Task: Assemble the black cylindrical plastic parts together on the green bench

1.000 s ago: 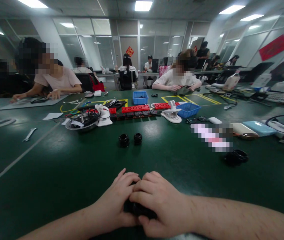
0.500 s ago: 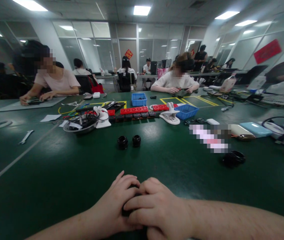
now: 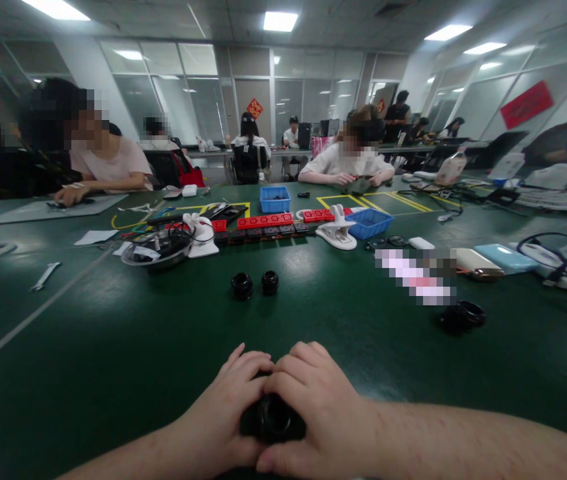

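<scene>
A black, shiny ring-shaped fitting [image 3: 266, 419] with an open round hole is between my two hands at the front of the green table [image 3: 163, 340]. My left hand [image 3: 230, 403] curls round its left side, with the fingertips partly hidden behind my right hand. My right hand [image 3: 320, 403] is closed over its top and right side, the thumb low in front. The hole faces towards me. Farther forward, two similar black fittings [image 3: 242, 285] stand side by side on the table. More black rings [image 3: 462, 316] lie to the right.
A bowl of black parts and cables [image 3: 158, 250] and a wrench [image 3: 44, 276] are on the left. Red power strips [image 3: 266, 222], a white clip stand [image 3: 336, 230] and blue bins [image 3: 369, 223] line the middle. Phones [image 3: 506, 259] and cables lie right. Co-workers [image 3: 348, 160] sit across.
My right hand has lifted and turned, its fingers shifting over the top of the fitting, so the round hole now shows. My left hand stays nearly in place. The view has shifted slightly.
</scene>
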`<state>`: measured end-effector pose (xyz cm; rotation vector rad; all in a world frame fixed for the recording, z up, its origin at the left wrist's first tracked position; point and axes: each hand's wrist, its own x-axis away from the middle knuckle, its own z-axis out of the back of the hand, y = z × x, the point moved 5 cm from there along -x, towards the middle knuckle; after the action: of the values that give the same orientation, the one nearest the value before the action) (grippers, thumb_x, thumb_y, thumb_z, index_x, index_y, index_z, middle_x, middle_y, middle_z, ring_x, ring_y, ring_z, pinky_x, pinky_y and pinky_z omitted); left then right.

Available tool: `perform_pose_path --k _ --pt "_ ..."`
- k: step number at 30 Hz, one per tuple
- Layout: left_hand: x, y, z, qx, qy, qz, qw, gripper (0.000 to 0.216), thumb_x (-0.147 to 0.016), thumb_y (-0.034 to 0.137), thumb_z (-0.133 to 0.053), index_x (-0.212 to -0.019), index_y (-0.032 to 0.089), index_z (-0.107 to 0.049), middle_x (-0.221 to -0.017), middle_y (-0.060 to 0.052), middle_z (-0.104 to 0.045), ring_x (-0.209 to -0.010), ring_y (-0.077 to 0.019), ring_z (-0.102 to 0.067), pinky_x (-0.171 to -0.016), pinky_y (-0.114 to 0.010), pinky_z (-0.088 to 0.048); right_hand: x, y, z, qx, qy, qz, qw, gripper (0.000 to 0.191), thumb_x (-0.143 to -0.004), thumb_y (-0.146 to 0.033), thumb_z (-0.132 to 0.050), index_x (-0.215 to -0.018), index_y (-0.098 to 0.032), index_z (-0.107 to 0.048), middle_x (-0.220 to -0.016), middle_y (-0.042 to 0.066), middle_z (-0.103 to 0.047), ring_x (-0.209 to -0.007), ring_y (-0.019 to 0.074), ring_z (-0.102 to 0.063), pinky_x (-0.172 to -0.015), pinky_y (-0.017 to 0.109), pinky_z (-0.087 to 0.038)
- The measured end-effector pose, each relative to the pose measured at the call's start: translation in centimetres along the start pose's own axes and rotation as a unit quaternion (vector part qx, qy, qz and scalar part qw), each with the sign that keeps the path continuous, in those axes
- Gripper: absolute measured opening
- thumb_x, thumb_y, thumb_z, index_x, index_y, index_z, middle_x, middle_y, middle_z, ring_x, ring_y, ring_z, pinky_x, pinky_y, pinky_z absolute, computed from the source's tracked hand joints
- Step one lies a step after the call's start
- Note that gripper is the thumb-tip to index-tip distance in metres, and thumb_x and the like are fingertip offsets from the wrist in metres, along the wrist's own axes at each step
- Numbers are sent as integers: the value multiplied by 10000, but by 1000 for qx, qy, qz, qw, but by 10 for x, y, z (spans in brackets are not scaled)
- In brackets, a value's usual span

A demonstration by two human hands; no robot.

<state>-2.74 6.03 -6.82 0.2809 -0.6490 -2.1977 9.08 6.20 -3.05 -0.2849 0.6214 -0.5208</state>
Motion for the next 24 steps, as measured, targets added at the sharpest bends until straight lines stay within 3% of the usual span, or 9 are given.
perform_pose_path --k 6,10,17,21,24 --pt "-2 1 0 -3 5 1 1000 565 -620 364 -698 -1144 282 -504 -1169 -48 -494 -1132 -288 -426 -1036 -557 -129 -2 -5 -1 29 -64 41 997 344 -650 -365 -570 -935 -173 -574 -850 22 -599 -762 168 -441 -646 312 -319" --pt "-3 4 1 -4 -1 14 1000 569 -578 334 -722 -1107 282 -519 -1133 -34 -509 -1109 -278 -445 -1038 -557 -122 -3 -10 0 19 -99 90 991 242 -659 -273 -538 -874 -175 -588 -883 -6 -614 -763 155 -428 -629 310 -313" --pt "-3 5 2 0 -5 7 1000 411 -637 409 -674 -1013 279 -570 -1128 -28 -519 -1121 -289 -438 -1032 -571 -127 3 -15 -5 17 -117 172 978 121 -790 -292 -495 -827 -214 -580 -956 -94 -633 -790 122 -425 -680 327 -319" --pt "-2 3 1 -2 -2 6 1000 397 -624 364 -673 -994 264 -569 -1119 -32 -518 -1112 -289 -445 -1035 -575 -109 7 -18 -6 26 -102 202 974 223 -822 -340 -484 -663 -201 -555 -950 -111 -645 -835 132 -420 -705 328 -321" --pt "-2 1 0 -2 -7 5 1000 374 -634 339 -665 -987 265 -567 -1128 -34 -509 -1127 -286 -432 -1037 -569 -112 9 -20 -4 24 -86 212 973 185 -842 -336 -461 -768 -217 -582 -975 -119 -644 -839 140 -418 -704 329 -319"
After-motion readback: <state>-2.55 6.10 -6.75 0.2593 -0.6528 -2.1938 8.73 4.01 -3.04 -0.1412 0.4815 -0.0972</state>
